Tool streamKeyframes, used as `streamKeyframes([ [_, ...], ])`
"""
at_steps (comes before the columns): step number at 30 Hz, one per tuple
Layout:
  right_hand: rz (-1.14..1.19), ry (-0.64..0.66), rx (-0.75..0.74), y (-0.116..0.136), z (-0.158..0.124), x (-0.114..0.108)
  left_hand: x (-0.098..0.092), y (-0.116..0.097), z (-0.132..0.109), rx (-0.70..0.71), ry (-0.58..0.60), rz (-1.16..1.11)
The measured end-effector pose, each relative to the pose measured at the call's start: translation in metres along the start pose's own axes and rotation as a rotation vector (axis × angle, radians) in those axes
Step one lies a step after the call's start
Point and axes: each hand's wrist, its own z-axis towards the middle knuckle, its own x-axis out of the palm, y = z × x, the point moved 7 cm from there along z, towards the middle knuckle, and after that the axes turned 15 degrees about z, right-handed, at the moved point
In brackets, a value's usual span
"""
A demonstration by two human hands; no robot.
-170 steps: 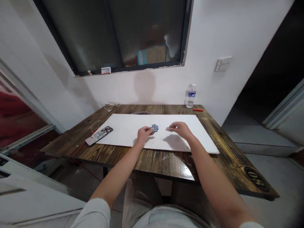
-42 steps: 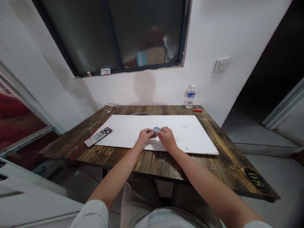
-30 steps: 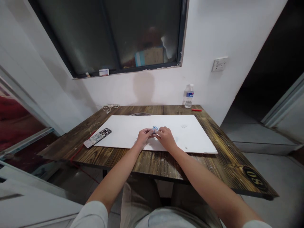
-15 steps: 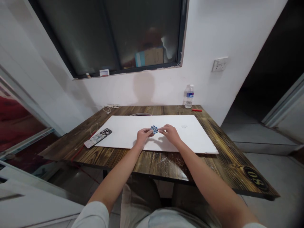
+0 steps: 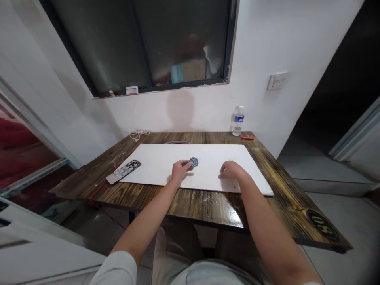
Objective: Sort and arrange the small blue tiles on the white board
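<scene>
On the white board [image 5: 213, 158] under our hands, we pinch a small blue piece [image 5: 194, 161] in L hand [image 5: 181, 169], R hand [image 5: 231, 170] loosely curled, well apart

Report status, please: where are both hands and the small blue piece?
Left hand touching small blue piece. Right hand apart, resting on white board.
</scene>
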Motion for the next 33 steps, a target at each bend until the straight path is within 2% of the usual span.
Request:
streamKeyframes([
  [5,0.002,0.021,0.004,0.004,-0.004,0.003,0.001,-0.002,-0.001,0.006,0.011,-0.008],
  [11,-0.107,-0.112,0.118,-0.001,-0.013,-0.011,0.001,-0.002,-0.001,0.005,0.015,-0.015],
  [17,-0.081,-0.074,0.125,-0.003,-0.009,-0.009,0.001,-0.001,-0.002,0.0,0.014,-0.012],
  [25,-0.076,-0.058,0.057,-0.002,-0.005,-0.005,0.002,0.0,-0.001,-0.009,0.018,-0.006],
  [30,-0.106,-0.057,-0.066,0.007,-0.004,-0.002,0.002,0.002,0.0,-0.006,0.021,-0.005],
  [33,-0.104,-0.076,-0.088,0.009,-0.005,-0.002,0.001,0.003,0.0,-0.005,0.019,-0.007],
])
